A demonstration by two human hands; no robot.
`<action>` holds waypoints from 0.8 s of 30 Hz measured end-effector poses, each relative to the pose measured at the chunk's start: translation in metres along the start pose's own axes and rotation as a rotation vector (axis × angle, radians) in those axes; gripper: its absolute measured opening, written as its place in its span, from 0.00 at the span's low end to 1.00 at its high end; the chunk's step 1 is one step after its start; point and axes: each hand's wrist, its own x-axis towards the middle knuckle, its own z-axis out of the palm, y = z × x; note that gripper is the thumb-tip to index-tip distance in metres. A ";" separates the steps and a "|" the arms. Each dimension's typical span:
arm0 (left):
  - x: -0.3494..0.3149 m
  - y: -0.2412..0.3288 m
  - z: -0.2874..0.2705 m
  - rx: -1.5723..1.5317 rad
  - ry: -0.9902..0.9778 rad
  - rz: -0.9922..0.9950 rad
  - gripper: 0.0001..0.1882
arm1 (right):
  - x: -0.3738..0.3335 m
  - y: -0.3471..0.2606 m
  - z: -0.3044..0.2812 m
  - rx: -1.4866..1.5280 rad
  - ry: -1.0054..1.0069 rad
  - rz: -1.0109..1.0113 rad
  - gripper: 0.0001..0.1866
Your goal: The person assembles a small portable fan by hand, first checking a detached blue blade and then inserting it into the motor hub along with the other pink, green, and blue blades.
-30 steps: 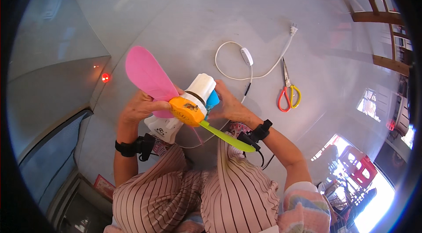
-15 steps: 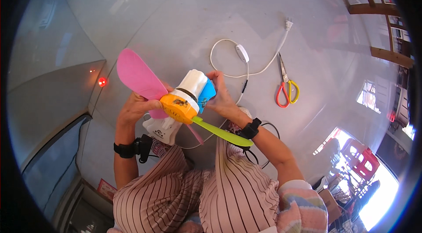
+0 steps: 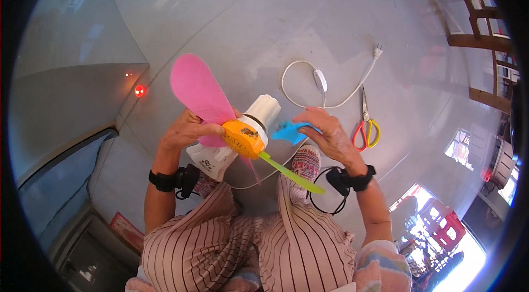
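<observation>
Fan (image 3: 242,139) in left hand (image 3: 190,130), pinched at pink blade (image 3: 200,87); right hand (image 3: 327,132) pinching blue piece (image 3: 290,132), just beside fan.

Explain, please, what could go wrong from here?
Only the left hand appears to hold the fan, by its pink blade, so it might slip. The right hand pinches the blue piece at one edge; it could drop. The scissors lie with their tip near the cord; a knock might make them scratch it.

Tilted multicoloured fan (image 3: 243,139), blue piece (image 3: 290,134) apart
</observation>
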 end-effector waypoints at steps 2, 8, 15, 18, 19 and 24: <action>-0.001 0.004 0.005 -0.014 -0.013 0.003 0.18 | 0.012 -0.022 -0.025 -0.100 -0.216 -0.119 0.10; 0.003 0.009 0.014 0.073 -0.089 -0.012 0.18 | 0.049 -0.072 -0.047 -0.406 -0.472 -0.202 0.05; 0.004 0.011 0.018 0.190 -0.152 -0.010 0.19 | 0.079 -0.094 -0.050 -0.628 -0.681 -0.327 0.05; 0.005 0.007 0.021 0.189 -0.132 -0.074 0.20 | 0.088 -0.102 -0.046 -0.666 -0.777 -0.335 0.06; 0.007 0.006 0.022 0.180 -0.128 -0.071 0.20 | 0.090 -0.104 -0.045 -0.668 -0.786 -0.335 0.06; 0.011 0.017 0.026 0.223 -0.094 -0.017 0.20 | 0.102 -0.110 -0.043 -0.757 -0.827 -0.377 0.06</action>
